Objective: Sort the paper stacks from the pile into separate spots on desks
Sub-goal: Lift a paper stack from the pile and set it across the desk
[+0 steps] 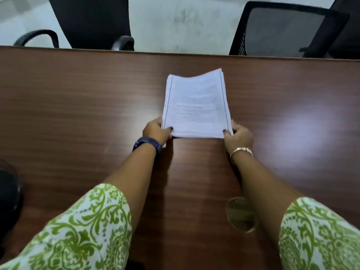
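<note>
Print on paper stack (pixel 196 106) too blurred for us to read. Our fingers under stack's near corners hidden. Dark object (pixel 8 199) at left edge cut off, unidentifiable. Both chairs (pixel 286 28) cropped by top edge.

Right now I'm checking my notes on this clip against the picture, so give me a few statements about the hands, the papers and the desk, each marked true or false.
1. Both hands grip the paper stack at its near corners. True: left hand, right hand.
2. The stack's top sheet is blank. False: it carries printed text, too blurred to read.
3. A dark band is on the left wrist. True.
4. A second paper stack lies on the desk. False: only one stack shows.
5. Two dark chairs stand beyond the desk's far edge. True: one, another.
</note>
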### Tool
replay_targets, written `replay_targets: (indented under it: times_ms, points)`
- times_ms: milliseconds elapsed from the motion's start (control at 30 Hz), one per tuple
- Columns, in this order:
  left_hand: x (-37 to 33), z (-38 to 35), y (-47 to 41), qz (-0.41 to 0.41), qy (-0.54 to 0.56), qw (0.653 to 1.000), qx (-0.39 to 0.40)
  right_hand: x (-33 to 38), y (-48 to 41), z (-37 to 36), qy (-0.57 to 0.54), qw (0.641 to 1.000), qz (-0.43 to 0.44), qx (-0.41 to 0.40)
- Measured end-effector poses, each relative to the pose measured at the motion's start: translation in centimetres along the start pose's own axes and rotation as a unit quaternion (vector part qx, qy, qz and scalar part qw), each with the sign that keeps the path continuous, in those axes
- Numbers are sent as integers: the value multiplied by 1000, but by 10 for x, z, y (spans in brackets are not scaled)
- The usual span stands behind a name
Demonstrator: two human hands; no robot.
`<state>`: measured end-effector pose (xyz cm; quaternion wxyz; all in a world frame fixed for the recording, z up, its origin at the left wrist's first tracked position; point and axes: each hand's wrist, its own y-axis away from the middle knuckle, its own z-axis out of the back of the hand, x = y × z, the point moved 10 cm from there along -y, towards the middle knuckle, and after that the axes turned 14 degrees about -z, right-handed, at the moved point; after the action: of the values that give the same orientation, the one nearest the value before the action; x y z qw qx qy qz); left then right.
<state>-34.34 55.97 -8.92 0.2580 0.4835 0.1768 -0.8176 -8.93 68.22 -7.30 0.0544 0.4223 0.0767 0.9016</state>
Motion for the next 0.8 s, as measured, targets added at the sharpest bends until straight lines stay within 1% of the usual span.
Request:
replay_targets:
  times_ms: [133,300,433,533,600,667,733,800]
  points:
    - [-1,-1,-40,-16,1,1000,-14,22,-32,-14,46,998,30,-22]
    - [-1,0,-60,-8,-13,1000,-24,26,-50,-21,81,996,4,-44]
    - [-7,2,-47,-8,-16,999,-48,27,-44,-17,51,998,11,-46]
    - [-15,5,-17,-18,-48,996,-70,26,-29,-7,-7,999,43,-24]
    - [-22,-5,10,-46,-70,996,-34,17,-16,0,-51,997,53,11]
    - [-26,-19,39,-73,-139,987,24,1,4,8,-66,995,44,55]
    - [-25,-33,69,-90,-241,963,79,-15,27,15,-34,994,48,91]
    - [-24,-43,105,-94,-324,932,134,-34,56,24,-32,989,40,137]
